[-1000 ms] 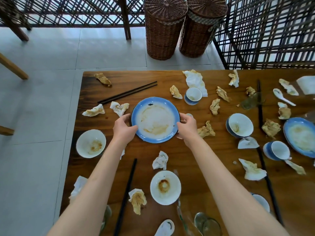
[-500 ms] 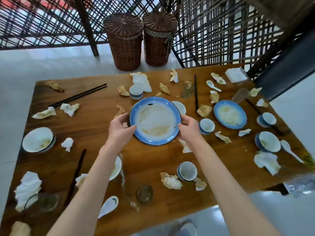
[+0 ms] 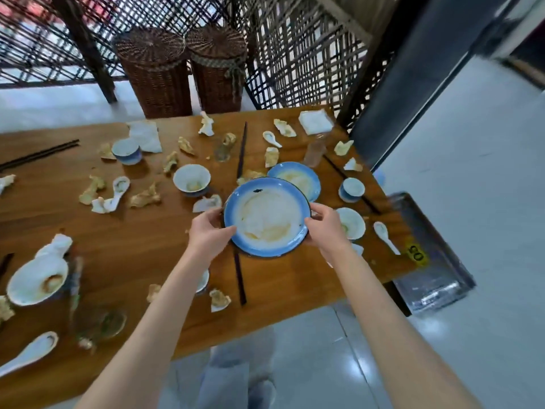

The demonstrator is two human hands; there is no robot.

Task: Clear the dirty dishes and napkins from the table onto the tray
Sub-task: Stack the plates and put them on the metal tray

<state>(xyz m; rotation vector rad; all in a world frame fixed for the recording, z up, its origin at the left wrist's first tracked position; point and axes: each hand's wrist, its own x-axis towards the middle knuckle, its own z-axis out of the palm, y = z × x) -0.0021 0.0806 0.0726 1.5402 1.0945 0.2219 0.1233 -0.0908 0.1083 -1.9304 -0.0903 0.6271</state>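
1. The left hand (image 3: 211,233) and right hand (image 3: 326,228) each grip opposite rim edges of the blue-rimmed plate (image 3: 267,216), fingers curled under, thumbs on top.
2. The plate hangs above the wooden table (image 3: 147,240), just near of a second blue plate (image 3: 298,178); the metal tray (image 3: 427,278) sits lower, off the table's right end.
3. It looks like glazed ceramic: stiff, breakable, moderately heavy, probably slick where greasy residue lies. The clean blue rim seems the safest hold.
4. Being round, it has no long axis; its face points up, tilted slightly toward the person.
5. Crumpled napkins (image 3: 144,197) look soft and light.
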